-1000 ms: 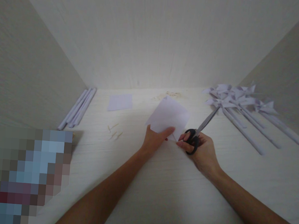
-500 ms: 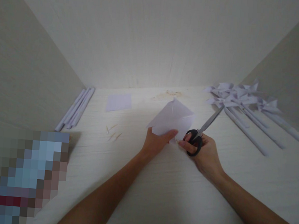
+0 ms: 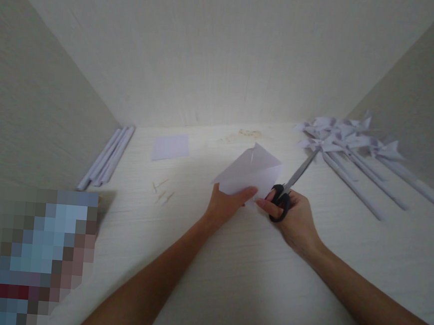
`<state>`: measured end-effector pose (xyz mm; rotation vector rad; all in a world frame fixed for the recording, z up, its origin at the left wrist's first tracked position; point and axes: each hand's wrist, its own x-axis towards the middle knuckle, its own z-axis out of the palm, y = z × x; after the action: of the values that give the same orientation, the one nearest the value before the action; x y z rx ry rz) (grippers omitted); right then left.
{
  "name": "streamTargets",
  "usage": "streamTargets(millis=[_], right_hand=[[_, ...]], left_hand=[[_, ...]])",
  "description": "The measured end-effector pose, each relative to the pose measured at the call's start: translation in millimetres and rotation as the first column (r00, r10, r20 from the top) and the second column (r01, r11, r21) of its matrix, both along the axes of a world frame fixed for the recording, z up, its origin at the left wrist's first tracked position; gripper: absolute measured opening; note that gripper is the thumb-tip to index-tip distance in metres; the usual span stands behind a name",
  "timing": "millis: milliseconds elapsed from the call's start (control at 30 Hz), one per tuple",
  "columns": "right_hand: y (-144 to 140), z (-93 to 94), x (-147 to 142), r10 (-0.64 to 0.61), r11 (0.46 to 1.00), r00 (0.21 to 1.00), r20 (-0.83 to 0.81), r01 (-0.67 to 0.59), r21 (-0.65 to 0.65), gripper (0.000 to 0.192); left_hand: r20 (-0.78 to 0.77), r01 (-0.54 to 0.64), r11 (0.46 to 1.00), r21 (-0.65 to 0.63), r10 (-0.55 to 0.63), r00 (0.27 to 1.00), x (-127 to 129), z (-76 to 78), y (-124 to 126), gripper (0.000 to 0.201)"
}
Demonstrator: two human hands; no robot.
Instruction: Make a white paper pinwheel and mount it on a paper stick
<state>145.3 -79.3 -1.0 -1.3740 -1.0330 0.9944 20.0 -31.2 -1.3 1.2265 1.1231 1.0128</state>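
My left hand pinches the near corner of a folded white paper sheet and holds it just above the pale table. My right hand grips black-handled scissors by the handles, fingers through the loops, blades pointing away to the upper right beside the paper's right edge. The fingertips of both hands nearly meet at the paper's lower corner.
Several finished white paper pinwheels on rolled paper sticks lie at the back right. A bundle of rolled paper sticks lies along the left wall. A small square paper and a few toothpick-like bits lie between. A pixelated patch covers the lower left.
The paper has been folded over from a flat diamond into a folded shape with a raised flap. Both hands stayed close together, shifting slightly.
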Motion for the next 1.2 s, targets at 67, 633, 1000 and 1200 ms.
streamTargets(millis=[67,633,1000,1200], right_hand=[[0.0,0.3,-0.2,-0.002,1.000,1.000,0.006,0.002,-0.004,0.027],[1.2,1.4,6.3,0.330,0.925,0.924,-0.195,-0.358,-0.128,0.033],[-8.3,19.4,3.3,0.630,0.720,0.777,0.017,-0.575,-0.388,0.033],[-8.0,17.3,2.8,0.606,0.736,0.795,0.012,-0.555,-0.388,0.032]], left_hand=[[0.001,0.019,1.000,0.001,-0.019,1.000,-0.1,-1.0,0.2,0.023],[0.222,-0.252,0.965,0.068,0.232,0.947,-6.8,-6.2,17.0,0.018],[0.440,-0.318,0.948,-0.023,0.295,0.848,-11.1,-3.4,23.6,0.018],[0.411,-0.292,0.956,-0.029,0.277,0.868,-10.7,-2.2,21.9,0.019]])
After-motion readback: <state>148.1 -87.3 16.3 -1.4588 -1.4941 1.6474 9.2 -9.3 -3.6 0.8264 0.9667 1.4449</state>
